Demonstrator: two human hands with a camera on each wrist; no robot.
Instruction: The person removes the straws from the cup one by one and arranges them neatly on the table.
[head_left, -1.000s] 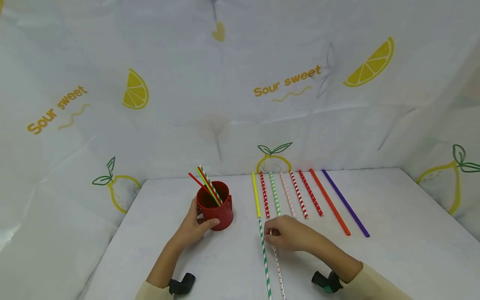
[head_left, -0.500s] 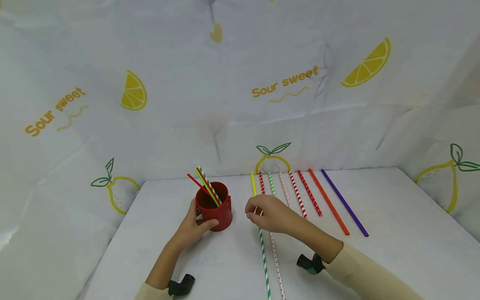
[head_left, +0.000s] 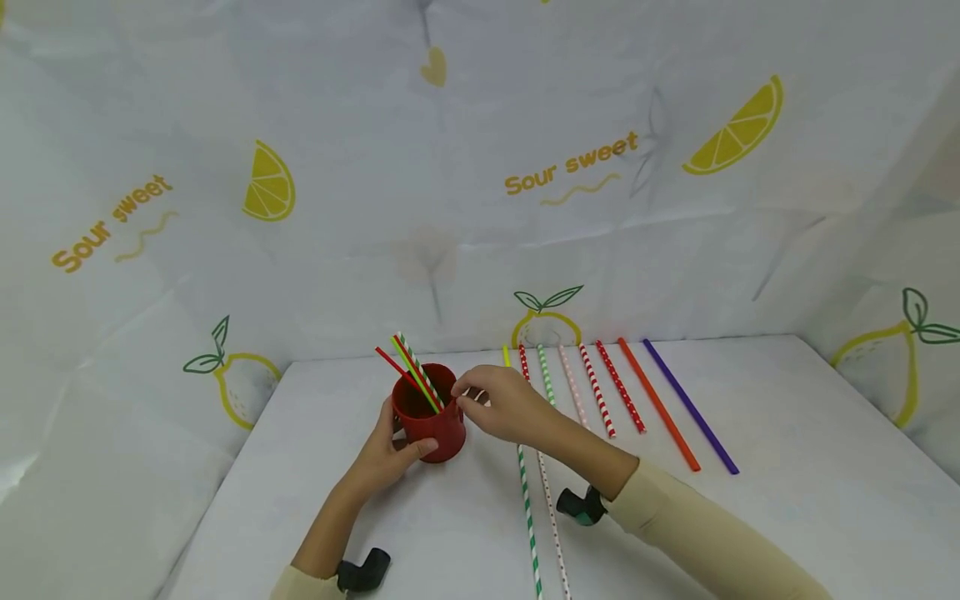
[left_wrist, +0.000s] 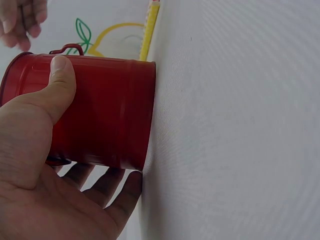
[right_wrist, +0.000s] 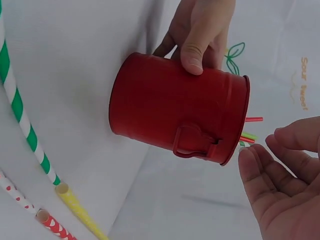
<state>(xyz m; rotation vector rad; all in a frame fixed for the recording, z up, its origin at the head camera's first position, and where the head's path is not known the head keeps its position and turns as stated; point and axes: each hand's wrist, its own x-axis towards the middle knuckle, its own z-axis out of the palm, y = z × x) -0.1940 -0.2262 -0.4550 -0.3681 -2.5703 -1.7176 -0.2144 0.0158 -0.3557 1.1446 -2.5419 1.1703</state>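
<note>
My left hand (head_left: 393, 458) grips a small red metal bucket (left_wrist: 107, 110) standing upright on the table, thumb on one side and fingers round the other. Several straws lean inside it in the head view, among them a red one (head_left: 393, 362), a lime one (head_left: 409, 364) and a green-and-white striped one (head_left: 406, 344). My right hand (head_left: 506, 404) hovers at the bucket's right rim. In the right wrist view its thumb and fingers are loosely bent, apart, with nothing between them. The straw ends (right_wrist: 254, 119) poke out just past the rim, near these fingertips.
Right of the bucket lies a row of straws, including a pink one (head_left: 573, 385), an orange one (head_left: 660, 404) and a purple one (head_left: 692, 407). Closer in lie a green striped straw (head_left: 531, 525) and a white dotted one (head_left: 553, 525). A printed cloth (head_left: 360, 275) hangs behind.
My right hand has moved left and away from me, from above the lying straws to the bucket's rim. My left hand and the bucket have stayed put.
</note>
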